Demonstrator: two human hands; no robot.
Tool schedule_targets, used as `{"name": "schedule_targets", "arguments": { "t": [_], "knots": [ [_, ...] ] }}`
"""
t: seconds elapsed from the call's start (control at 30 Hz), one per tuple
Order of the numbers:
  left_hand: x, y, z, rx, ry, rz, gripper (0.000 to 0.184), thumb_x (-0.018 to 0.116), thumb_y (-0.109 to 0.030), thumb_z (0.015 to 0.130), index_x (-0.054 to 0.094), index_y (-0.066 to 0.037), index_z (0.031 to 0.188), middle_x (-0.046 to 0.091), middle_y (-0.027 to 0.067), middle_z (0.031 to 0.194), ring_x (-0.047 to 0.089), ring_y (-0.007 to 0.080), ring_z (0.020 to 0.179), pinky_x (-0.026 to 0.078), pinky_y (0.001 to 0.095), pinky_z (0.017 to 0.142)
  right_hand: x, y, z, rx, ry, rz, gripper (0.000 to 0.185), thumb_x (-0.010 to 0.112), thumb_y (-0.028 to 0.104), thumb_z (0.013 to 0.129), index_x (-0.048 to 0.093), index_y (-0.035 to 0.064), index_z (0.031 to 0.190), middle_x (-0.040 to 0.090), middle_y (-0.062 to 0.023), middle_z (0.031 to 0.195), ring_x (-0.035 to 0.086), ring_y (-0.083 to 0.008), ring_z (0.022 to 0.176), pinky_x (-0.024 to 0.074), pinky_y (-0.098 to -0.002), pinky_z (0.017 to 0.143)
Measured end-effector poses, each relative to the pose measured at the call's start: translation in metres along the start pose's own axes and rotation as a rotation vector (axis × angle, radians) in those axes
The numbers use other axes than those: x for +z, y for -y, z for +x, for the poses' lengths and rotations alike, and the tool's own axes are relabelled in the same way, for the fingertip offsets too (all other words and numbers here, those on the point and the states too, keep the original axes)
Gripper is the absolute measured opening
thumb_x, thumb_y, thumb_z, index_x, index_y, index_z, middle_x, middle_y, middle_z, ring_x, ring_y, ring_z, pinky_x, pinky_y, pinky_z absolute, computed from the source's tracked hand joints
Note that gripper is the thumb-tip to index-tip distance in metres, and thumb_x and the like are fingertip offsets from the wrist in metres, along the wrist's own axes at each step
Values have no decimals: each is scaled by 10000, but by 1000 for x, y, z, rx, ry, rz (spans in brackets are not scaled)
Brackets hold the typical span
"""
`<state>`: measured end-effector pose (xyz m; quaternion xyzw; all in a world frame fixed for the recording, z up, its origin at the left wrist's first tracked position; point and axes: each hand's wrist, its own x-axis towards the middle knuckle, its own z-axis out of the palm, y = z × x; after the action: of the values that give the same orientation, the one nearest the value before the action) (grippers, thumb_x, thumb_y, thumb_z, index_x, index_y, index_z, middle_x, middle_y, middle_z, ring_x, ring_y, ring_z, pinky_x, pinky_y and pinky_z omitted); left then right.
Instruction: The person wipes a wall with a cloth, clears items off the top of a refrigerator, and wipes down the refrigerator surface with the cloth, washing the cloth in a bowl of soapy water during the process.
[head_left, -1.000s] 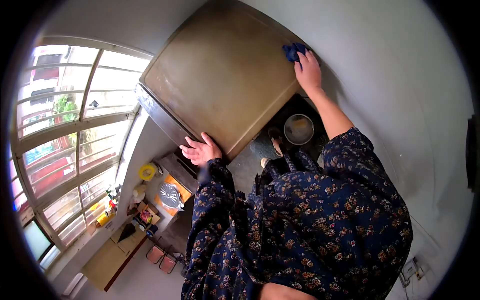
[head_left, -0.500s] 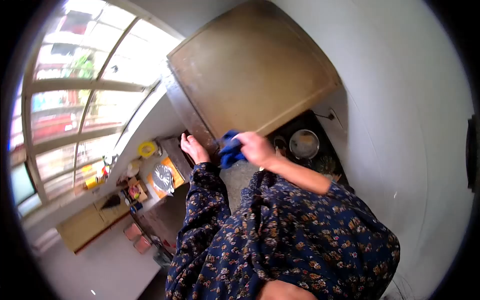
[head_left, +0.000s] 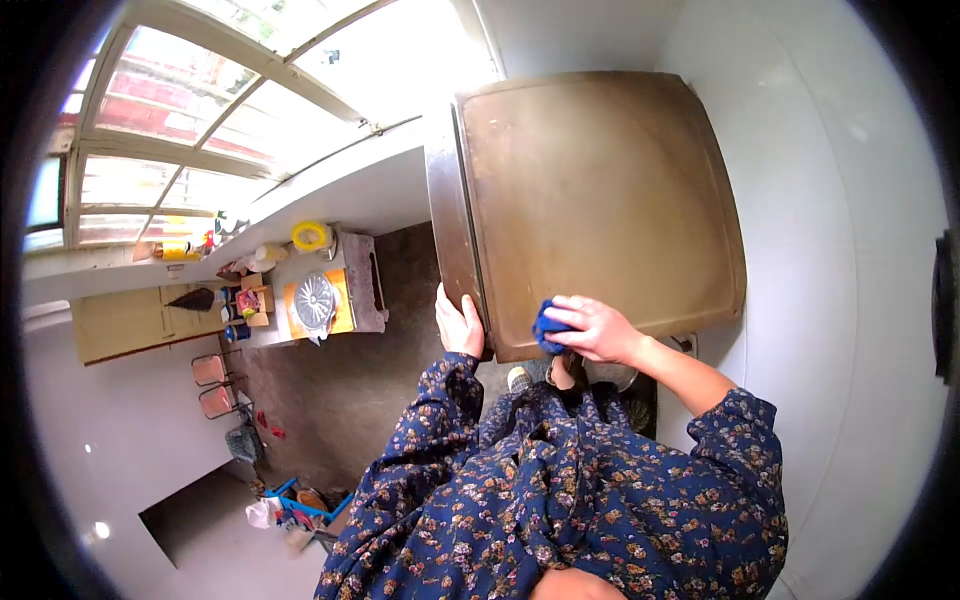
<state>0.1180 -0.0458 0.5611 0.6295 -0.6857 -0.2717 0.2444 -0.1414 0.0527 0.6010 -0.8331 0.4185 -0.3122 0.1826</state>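
Moved blue cloth (head_left: pixel 550 328) in from just off the near-left corner of brown top (head_left: pixel 600 210) to its near edge, right of that corner, bunched under half-curled fingers of right hand (head_left: pixel 597 334). Laid left hand (head_left: pixel 460 324), open and gripping nothing, against the top's left side near the same corner. Seen left of the top: yellow ring (head_left: pixel 311 236) on table (head_left: pixel 366 285).

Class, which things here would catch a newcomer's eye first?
Most striking is the big brown panel, filling the upper middle beside the pale wall. Against its near edge, the right hand holds a bright blue cloth. At left, a yellow ring stands out below the sunlit window.
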Motion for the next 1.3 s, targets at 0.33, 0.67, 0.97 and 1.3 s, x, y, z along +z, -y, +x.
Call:
{"name": "schedule_targets", "arguments": {
  "t": [0.33, 0.67, 0.97, 1.3],
  "knots": [
    [-4, -11, -4, -44, -4, 45, 539, 485, -214, 920, 297, 35, 1359, 430, 280, 1281, 420, 417, 1181, 332, 450, 1016, 41, -77, 177, -219, -101, -39, 173, 606, 171, 771, 654, 73, 906, 617, -76, 1020, 603, -261, 954, 511, -357, 805],
    [-12, -27, -5, -154, 60, 74, 556, 500, -199, 919, 273, 32, 1370, 429, 256, 1298, 412, 404, 1201, 342, 444, 1014, 46, -167, 295, -122, -294, -236, 75, 609, 122, 751, 556, 78, 722, 561, -106, 773, 574, -283, 765, 503, -381, 683],
    [-9, -22, -2, -113, 36, 72, 554, 524, -183, 904, 296, 56, 1349, 447, 259, 1256, 433, 407, 1151, 355, 449, 992, 28, -265, 397, 808, -299, -78, 397, 420, 315, 928, 607, -5, 1073, 603, -193, 1102, 590, -348, 1009, 477, -420, 880],
    [-2, -17, -1, -80, 9, 58, 556, 520, -178, 890, 300, 58, 1343, 439, 272, 1265, 421, 413, 1165, 338, 451, 1009, 56, -213, 330, 434, -235, -448, 173, 556, 178, 813, 615, 60, 925, 592, -175, 976, 568, -335, 977, 491, -443, 815]
  ]
}}
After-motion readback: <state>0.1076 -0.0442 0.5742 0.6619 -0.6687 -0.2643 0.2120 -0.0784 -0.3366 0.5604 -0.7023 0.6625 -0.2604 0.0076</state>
